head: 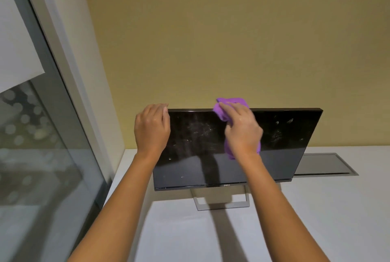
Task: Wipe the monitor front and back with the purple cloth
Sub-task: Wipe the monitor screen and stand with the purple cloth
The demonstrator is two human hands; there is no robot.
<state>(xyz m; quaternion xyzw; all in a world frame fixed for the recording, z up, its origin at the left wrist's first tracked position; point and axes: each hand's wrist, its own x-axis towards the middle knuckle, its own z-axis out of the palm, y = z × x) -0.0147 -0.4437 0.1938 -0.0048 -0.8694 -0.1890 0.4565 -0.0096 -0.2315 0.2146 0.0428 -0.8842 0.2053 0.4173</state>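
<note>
As the left hand point(152, 127) grips the monitor point(200, 152) at frame centre, the right hand point(242, 130) presses the bunched purple cloth point(230, 103) along its top edge, smudged screen seemingly next.

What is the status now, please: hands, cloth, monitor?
Left hand grips monitor at top left corner. Right hand holds purple cloth on top edge. Front smudged. Nothing blocking.

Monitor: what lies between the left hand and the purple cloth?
In the head view, only bare, smudged screen of the monitor separates the left hand from the purple cloth; nothing else.
</note>
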